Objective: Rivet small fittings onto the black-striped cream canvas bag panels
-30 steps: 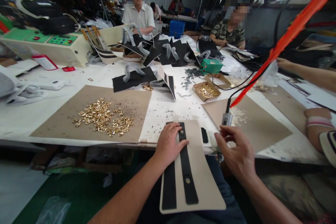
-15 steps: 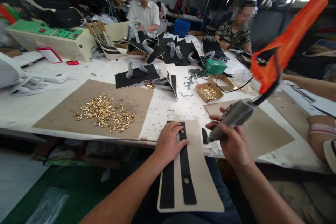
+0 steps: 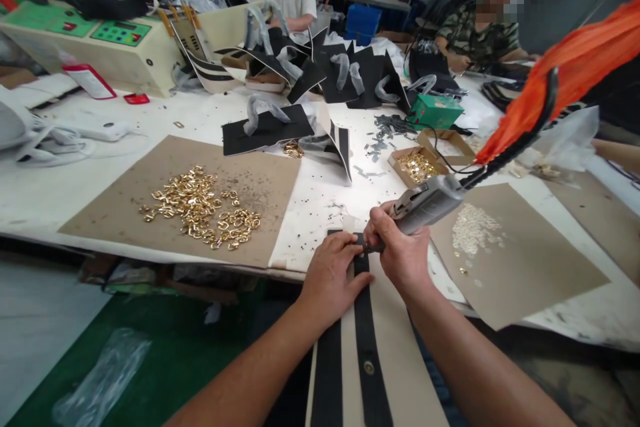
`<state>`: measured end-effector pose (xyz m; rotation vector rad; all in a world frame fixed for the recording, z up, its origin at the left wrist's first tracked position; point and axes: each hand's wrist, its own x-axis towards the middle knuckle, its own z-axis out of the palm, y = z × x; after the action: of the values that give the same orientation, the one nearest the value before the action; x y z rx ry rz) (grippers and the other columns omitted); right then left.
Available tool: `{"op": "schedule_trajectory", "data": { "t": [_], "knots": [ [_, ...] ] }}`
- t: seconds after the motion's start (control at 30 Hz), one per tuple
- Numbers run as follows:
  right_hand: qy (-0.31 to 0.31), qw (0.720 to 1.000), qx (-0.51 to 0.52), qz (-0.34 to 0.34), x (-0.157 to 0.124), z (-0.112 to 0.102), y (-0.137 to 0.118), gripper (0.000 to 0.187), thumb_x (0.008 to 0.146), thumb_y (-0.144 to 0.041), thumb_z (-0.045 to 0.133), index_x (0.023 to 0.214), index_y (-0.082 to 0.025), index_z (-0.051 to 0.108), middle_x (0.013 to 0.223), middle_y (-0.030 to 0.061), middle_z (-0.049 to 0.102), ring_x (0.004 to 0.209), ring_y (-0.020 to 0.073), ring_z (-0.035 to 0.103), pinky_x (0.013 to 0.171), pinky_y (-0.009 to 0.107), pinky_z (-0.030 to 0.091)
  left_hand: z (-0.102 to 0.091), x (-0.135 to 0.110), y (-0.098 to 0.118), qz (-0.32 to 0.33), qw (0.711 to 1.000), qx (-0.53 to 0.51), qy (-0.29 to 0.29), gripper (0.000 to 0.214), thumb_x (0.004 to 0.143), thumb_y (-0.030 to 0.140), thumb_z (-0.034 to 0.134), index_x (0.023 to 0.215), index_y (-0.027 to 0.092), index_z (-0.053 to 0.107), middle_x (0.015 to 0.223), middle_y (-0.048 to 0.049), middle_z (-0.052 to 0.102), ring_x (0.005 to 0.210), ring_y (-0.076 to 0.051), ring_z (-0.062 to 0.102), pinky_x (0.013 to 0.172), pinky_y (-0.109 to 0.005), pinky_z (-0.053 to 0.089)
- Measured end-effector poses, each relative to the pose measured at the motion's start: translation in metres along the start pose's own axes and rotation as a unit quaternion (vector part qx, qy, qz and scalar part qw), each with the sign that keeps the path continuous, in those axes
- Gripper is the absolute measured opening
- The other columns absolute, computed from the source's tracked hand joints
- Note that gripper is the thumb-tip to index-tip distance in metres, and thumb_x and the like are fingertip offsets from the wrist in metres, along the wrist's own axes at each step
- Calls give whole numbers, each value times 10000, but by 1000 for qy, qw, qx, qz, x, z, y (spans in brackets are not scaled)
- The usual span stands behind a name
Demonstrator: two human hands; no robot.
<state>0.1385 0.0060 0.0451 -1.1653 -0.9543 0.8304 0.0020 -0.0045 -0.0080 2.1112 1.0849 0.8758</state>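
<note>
My left hand [image 3: 333, 277] presses flat on the top end of a beige panel [image 3: 405, 360] that carries two black straps [image 3: 373, 373], fingers spread beside the right strap. My right hand [image 3: 400, 247] is closed round a grey powered hand tool [image 3: 427, 203], whose tip touches the strap just by my left fingertips. A black cable under an orange wrap [image 3: 565, 77] runs from the tool up to the right. The panel hangs over the table edge onto my lap.
A brown board [image 3: 150, 213] with a heap of gold metal rings [image 3: 200, 210] lies to the left. Another brown board [image 3: 525, 260] with small pale parts lies right. A small box of gold parts [image 3: 415, 165], black panels, a green box [image 3: 435, 110] and a control unit [image 3: 100, 47] sit farther back. People sit across the table.
My right hand took hold of the hanging tool, swung it down and brought its tip to the strap near my left hand. The view has tilted down and closer.
</note>
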Motion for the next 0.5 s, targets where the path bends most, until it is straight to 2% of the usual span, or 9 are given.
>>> {"op": "schedule_trajectory", "data": {
  "t": [0.2,0.3,0.5],
  "knots": [
    [-45,998,-41,-19,-1,-2,-3,331,864,-432,732,717,-217,528,563,-45,499,498,126,472,490,271,414,0,1,0,5,1000,-3,-2,456,737,292,871,1154,254,691,1307,-82,633,1274,-297,543,1113,-496,443],
    [-88,994,-56,-29,-1,-2,-4,316,871,-381,701,679,-216,513,586,-33,499,524,130,480,513,279,423,-1,1,0,7,1000,-12,-6,464,777,322,841,1208,271,675,1316,-78,631,1286,-290,539,1119,-484,433],
    [-141,988,-43,-35,0,-5,3,280,872,-347,664,698,-234,476,612,-33,479,532,134,456,518,292,424,2,1,-1,1,1000,-26,0,493,770,354,845,1216,259,656,1303,-80,641,1254,-290,555,1103,-477,441]
  ]
}}
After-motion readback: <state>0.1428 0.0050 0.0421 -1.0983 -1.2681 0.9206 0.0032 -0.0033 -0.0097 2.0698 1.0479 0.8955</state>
